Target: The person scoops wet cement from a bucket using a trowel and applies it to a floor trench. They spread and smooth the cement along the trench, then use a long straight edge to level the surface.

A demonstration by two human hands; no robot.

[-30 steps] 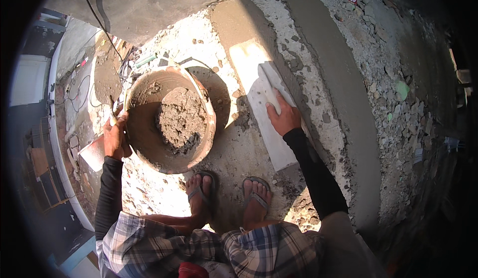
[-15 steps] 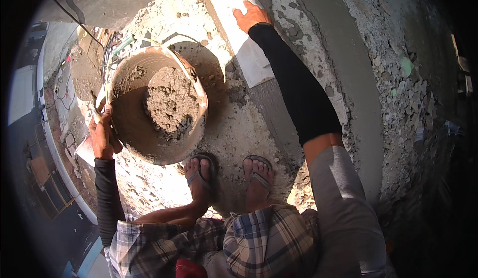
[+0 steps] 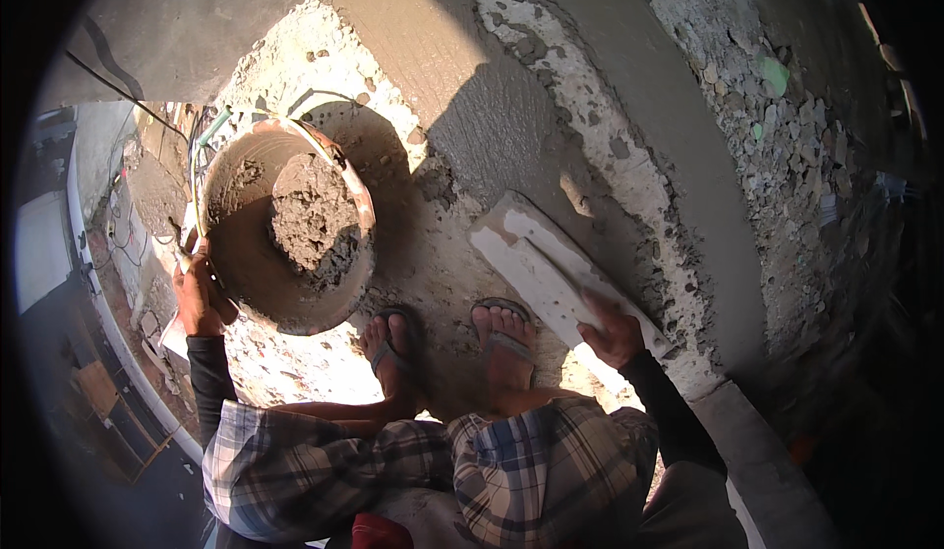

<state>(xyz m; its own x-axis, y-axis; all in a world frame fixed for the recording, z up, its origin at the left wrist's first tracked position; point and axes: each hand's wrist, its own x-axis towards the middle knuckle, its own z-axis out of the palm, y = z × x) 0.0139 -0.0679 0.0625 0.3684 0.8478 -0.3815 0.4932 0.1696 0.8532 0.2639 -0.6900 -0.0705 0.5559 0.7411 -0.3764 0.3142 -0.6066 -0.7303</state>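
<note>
Float [image 3: 560,272] at near part of mortar strip [image 3: 497,126], right hand [image 3: 613,330] clamped on it; tilted edge could gouge strip. Left hand [image 3: 201,295] at rim of bucket [image 3: 236,249], hold unclear; pull could tip bucket.

Right hand [image 3: 614,335] covers near end of board's [image 3: 506,239] handle [image 3: 544,264], lower edge cuts off red cloth [image 3: 382,531], pale object [image 3: 892,187] at far right too blurred to identify.

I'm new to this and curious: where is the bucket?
In the head view, the bucket is left of centre, immediately right of the left hand.
</note>
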